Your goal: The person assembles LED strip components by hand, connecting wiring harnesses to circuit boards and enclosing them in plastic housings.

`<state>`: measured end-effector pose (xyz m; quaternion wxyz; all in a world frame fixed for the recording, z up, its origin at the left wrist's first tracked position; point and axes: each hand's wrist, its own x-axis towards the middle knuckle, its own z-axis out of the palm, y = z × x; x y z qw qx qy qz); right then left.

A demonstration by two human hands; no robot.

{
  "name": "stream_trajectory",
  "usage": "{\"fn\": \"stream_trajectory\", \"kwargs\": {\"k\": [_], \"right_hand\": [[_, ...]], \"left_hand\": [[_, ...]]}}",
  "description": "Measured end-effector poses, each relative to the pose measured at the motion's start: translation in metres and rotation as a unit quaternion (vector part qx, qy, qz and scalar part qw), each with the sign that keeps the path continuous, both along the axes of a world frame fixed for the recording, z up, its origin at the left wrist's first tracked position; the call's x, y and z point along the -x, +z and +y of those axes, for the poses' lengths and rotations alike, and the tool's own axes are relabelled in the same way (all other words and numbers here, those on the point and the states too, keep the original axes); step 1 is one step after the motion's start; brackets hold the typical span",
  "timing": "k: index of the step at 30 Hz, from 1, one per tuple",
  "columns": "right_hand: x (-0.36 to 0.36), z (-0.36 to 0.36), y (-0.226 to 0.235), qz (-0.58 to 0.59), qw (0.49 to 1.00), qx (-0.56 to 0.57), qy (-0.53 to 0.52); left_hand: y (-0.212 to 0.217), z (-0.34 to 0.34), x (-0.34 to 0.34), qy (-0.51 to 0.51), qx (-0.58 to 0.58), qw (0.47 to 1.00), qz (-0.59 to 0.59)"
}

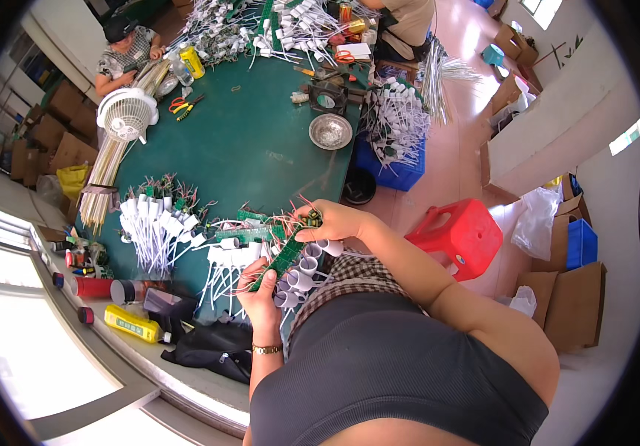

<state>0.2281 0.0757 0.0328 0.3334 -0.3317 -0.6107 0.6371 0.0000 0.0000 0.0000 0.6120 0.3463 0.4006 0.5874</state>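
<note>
Table point(238, 149), green-topped, heaped with white-wired parts at far end. Red stool point(476, 234) on floor to the right. Blue crate point(401, 177) beside table, piled with more such parts. White-wired cluster point(153, 230) on table, left of both hands. White fan point(126, 115) near far left edge. Right hand point(340, 221): fingers bent, thumb and fingers pinched on upper end of green circuit strip point(285, 258); grip on red wires point(290, 221) there too: cannot tell. Left hand point(259, 296): fingers curled, thumb on top, closed on strip's lower end. Strip slanted between hands, near table's close edge. Metal bowl point(330, 146) farther up. White cups point(301, 280) just beside strip.
</note>
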Motion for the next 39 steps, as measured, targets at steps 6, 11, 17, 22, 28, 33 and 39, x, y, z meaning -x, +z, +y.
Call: {"fn": "stream_trajectory", "kwargs": {"k": [6, 11, 17, 22, 28, 33, 39], "right_hand": [[0.019, -0.02, -0.002, -0.011, 0.973, -0.161, -0.163], [0.028, -0.028, -0.011, -0.056, 0.945, -0.217, -0.237], [0.049, -0.022, -0.017, -0.139, 0.898, -0.269, -0.319], [0.036, -0.005, -0.025, -0.072, 0.952, -0.104, -0.277], [0.018, -0.007, -0.014, 0.125, 0.99, -0.017, -0.063], [0.027, -0.011, -0.01, -0.017, 0.988, -0.117, -0.103], [0.045, -0.028, 0.006, -0.06, 0.979, -0.055, -0.189]], "left_hand": [[0.012, 0.001, -0.007, 0.007, -0.011, 0.999, -0.037], [0.011, -0.005, -0.015, 0.059, -0.028, 0.997, 0.049], [0.015, -0.009, -0.025, 0.134, -0.002, 0.988, 0.079], [0.023, -0.012, -0.026, 0.1, -0.022, 0.993, 0.055], [0.018, 0.004, -0.003, 0.025, 0.023, 0.999, 0.005], [0.015, 0.007, 0.003, -0.006, 0.0, 1.0, 0.005], [0.014, 0.004, -0.004, 0.075, -0.03, 0.994, 0.077]]}}
